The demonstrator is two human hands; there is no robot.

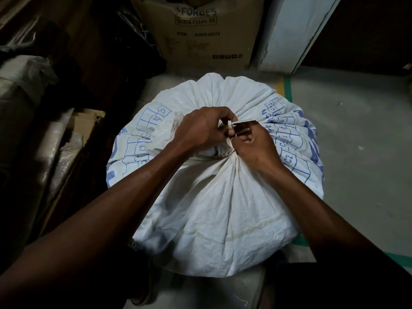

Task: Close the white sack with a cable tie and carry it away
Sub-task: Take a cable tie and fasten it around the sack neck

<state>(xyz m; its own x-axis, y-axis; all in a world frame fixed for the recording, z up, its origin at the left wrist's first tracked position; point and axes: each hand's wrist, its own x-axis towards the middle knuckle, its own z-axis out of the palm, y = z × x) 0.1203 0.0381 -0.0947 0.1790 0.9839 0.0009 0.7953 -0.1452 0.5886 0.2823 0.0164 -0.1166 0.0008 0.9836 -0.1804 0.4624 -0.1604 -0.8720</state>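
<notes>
While your forearms reach in from the bottom edge, the white sack (214,208) sits full on the grey floor (356,134) right in front of you, its mouth gathered into a tight neck at the middle. Your left hand (200,130) is closed around that gathered neck from the left, fingers curled over the cloth. Your right hand (256,146) meets it from the right, thumb and fingers pinched on the cable tie (239,127), a pale strip that pokes out between the two hands at the neck. How far the tie wraps round the neck is hidden under your fingers, and its head is too small to make out. Beyond the sack stands a cardboard box (200,34) printed FORBES, its top cut off by the frame.
</notes>
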